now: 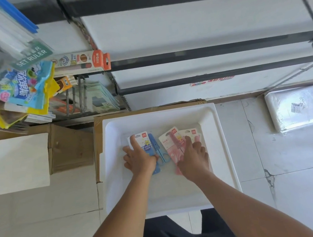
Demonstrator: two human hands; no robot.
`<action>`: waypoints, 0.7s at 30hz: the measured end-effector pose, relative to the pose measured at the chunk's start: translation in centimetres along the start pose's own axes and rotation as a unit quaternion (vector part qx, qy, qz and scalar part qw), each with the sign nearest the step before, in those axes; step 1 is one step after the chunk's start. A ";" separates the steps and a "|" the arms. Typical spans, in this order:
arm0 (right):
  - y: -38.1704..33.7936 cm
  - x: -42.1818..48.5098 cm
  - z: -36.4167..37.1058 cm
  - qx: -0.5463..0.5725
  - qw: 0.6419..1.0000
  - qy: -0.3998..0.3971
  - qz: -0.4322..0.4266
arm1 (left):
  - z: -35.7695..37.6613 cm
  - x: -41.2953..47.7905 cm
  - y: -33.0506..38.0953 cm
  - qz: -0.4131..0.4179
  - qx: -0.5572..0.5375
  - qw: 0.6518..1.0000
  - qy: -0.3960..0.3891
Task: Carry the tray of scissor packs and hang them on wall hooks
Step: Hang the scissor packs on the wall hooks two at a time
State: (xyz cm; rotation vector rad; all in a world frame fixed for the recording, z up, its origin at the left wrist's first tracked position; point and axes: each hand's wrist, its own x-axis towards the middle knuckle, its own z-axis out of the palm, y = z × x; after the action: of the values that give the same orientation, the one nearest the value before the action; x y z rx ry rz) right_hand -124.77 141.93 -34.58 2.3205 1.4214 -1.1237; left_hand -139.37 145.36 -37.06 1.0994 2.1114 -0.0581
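Note:
A white tray [224,149] rests on a cardboard box on the floor below me. Inside it lie a blue scissor pack [155,147] on the left and pink scissor packs [174,145] on the right, one overlapping another. My left hand [139,158] lies on the blue pack with its fingers curled around the pack's left side. My right hand [193,156] presses flat on the pink packs, fingers spread over them. Whether either pack is lifted off the tray floor I cannot tell.
Wall racks at the left hold hanging stationery: a ruler set [29,56], colourful packs [25,87], an orange pencil box [88,61]. Dark empty rails [202,51] cross the white wall ahead. Cardboard boxes [71,146] stand left, a wrapped white bundle [297,107] right.

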 end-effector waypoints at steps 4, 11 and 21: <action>0.6 0.0 0.4 0.108 0.994 0.005 0.008 | 0.1 -0.6 0.6 -0.036 -0.088 0.995 0.008; 1.4 -0.9 -1.0 0.278 0.960 0.006 0.022 | 0.2 -2.4 0.8 -0.013 -0.090 0.996 0.009; 1.0 -6.0 -7.1 0.484 0.875 0.012 -0.033 | -5.0 -7.8 0.3 0.112 -0.390 0.912 -0.051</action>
State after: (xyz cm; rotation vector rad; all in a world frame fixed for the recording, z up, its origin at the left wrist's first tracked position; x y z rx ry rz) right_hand -121.90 141.06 -25.74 2.8680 1.0475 -2.2197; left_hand -139.36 141.94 -28.42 0.7988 1.6402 0.7584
